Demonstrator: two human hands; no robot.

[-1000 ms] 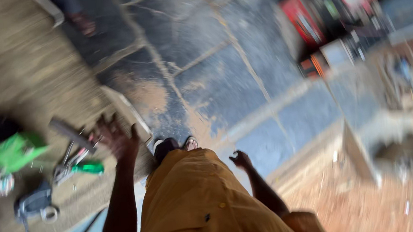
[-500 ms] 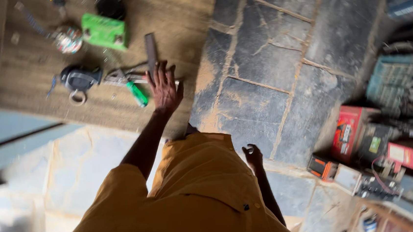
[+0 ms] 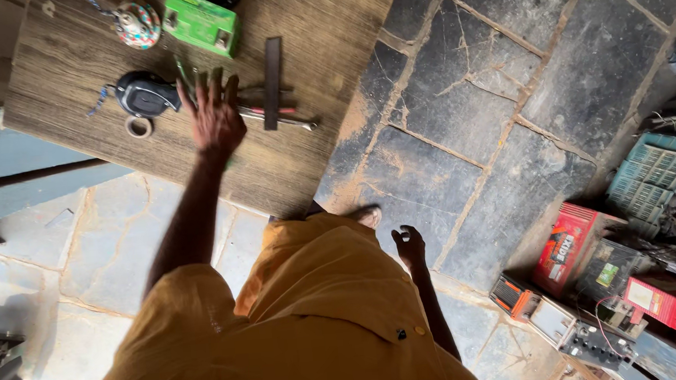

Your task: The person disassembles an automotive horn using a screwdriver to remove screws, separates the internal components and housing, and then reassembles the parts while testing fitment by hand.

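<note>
In the upper left of the frame, the left hand (image 3: 216,119) hovered, fingers spread and empty, over loose tools (image 3: 275,110) on the worktop (image 3: 68,131), perhaps touching them; the right hand (image 3: 411,244) hung loosely curled, empty.

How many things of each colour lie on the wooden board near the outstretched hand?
Green: 1, a green box
Black: 2, a black device and a dark flat bar
Multicoloured: 1, a patterned round object
Pale: 1, a small ring
Total: 5
The left hand hides some smaller tools, not counted.
</note>
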